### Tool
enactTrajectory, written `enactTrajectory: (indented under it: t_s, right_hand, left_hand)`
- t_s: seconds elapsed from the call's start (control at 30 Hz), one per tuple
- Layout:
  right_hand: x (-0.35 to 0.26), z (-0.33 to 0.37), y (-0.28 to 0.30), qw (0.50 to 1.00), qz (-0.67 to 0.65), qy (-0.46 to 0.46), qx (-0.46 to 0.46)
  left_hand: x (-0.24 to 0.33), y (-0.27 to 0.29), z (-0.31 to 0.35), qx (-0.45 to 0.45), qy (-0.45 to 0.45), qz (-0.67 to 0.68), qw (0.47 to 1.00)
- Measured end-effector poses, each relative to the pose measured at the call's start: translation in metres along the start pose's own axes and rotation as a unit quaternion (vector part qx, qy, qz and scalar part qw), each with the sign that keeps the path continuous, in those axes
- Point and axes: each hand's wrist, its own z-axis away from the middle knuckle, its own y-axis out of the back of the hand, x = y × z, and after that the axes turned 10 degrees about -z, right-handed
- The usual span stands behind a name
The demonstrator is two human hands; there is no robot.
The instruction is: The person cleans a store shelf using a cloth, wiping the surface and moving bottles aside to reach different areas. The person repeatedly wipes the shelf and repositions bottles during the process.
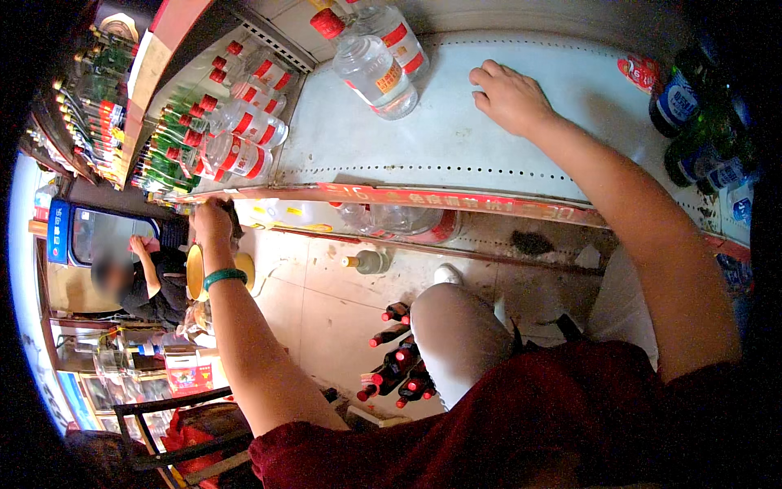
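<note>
My right hand (511, 99) is over the pale blue shelf board (505, 155), its fingers loosely bent, thumb apart, with nothing in them. Left of it, not touching, a large clear bottle (376, 77) with a red cap and a red-and-white label stands on the board. A second such bottle (399, 41) is close behind it. My left hand (213, 222), a green bangle (225, 278) on its wrist, is closed at the left end of the shelf's red front strip (383, 196). Something dark shows beside its fingers; its kind is unclear.
Clear red-capped bottles (236, 155) crowd the left shelf; dark green bottles (692, 155) stand at the right end. On the floor are a lying bottle (366, 262) and several dark, red-capped bottles (397, 359) by my knee. Another person (155, 277) is at the far left.
</note>
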Motion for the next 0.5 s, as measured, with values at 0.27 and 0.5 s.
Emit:
enactTrajectory:
  t_s: [0.27, 0.5]
  right_hand:
    - [0.009, -0.001, 0.010, 0.999, 0.009, -0.030, -0.025]
    - [0.002, 0.003, 0.005, 1.000, -0.020, -0.002, -0.013]
  left_hand:
    - [0.150, 0.049, -0.030, 0.177, -0.277, 0.049, 0.943]
    - [0.164, -0.006, -0.030, 0.027, -0.280, 0.236, 0.930]
